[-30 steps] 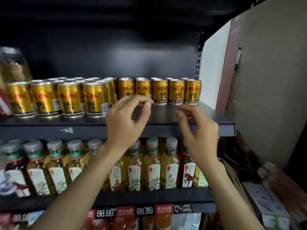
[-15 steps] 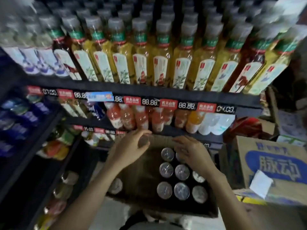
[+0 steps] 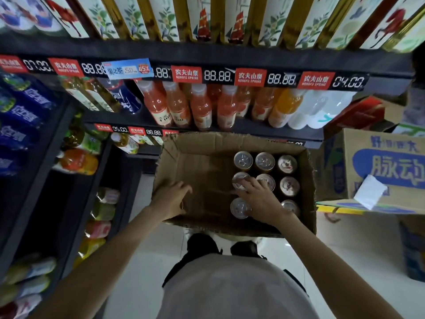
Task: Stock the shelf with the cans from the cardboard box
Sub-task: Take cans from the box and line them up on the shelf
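- Shelves (image 3: 207, 51) fill the top and left of the view, loaded with bottles (image 3: 202, 107) behind price tags (image 3: 217, 75); bottles stand label-out so shoppers can read them. No free can slot shows in this view, so the target spot is likely higher up, out of frame.
- Box (image 3: 195, 146) sits open on the floor right below the shelves, at the person's feet, kept close so each reach is short. Left part of its floor is bare, right part holds stock.
- Second printed carton (image 3: 388, 166) stands just beside the box on the right, untouched.
- Cans (image 3: 264, 161) stand upright in tight rows at the right side of the box, tops up, easy to grab from above. Eight tops visible; one more may hide under the hand.
- Right hand (image 3: 259, 201) is down on the middle row, fingers (image 3: 247, 184) spread over a can top (image 3: 239, 180), contact likely but no closed grip yet.
- Left hand (image 3: 171, 199) is inside the box over the bare cardboard, fingers loosely curled, holding nothing; probably steadying or heading for a can too.
- Step, as I judge it: picking up the next cans.
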{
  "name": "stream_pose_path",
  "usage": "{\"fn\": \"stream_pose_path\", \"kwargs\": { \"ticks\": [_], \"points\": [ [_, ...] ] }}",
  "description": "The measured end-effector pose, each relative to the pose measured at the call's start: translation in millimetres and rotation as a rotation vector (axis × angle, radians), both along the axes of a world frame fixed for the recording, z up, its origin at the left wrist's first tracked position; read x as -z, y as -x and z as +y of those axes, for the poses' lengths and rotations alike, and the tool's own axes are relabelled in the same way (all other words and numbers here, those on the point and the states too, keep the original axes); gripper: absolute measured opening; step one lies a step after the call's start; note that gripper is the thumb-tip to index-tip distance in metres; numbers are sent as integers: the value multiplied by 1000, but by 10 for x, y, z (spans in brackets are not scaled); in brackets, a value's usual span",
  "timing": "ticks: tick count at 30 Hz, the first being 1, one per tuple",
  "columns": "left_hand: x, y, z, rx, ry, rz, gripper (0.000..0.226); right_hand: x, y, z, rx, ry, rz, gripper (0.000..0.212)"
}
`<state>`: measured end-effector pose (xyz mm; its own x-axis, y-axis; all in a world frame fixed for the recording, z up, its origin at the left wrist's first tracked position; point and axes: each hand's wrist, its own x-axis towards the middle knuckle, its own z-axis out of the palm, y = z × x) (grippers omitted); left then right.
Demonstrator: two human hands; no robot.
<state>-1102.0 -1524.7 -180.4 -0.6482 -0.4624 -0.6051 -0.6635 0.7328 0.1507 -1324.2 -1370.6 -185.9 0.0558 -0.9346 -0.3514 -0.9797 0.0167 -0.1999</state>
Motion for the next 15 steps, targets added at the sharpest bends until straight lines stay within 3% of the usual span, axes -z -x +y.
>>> {"fn": "stream_pose_path", "kwargs": {
  "ticks": [3,8,11,15],
  "points": [
    [39,12,-50,163,29,-110,70,103,-82,1,-90,-3,182,78],
    [74,32,-84,246,189,-247,72,201,-146,-31,-133,85,224,53],
    [78,33,-55,276,241,-256,64,182,-104,-33,-84,145,128,60],
    [-12,-11,-106,122,167,-63,59,53,-97,-14,155,180,-163,69]
  ]
}}
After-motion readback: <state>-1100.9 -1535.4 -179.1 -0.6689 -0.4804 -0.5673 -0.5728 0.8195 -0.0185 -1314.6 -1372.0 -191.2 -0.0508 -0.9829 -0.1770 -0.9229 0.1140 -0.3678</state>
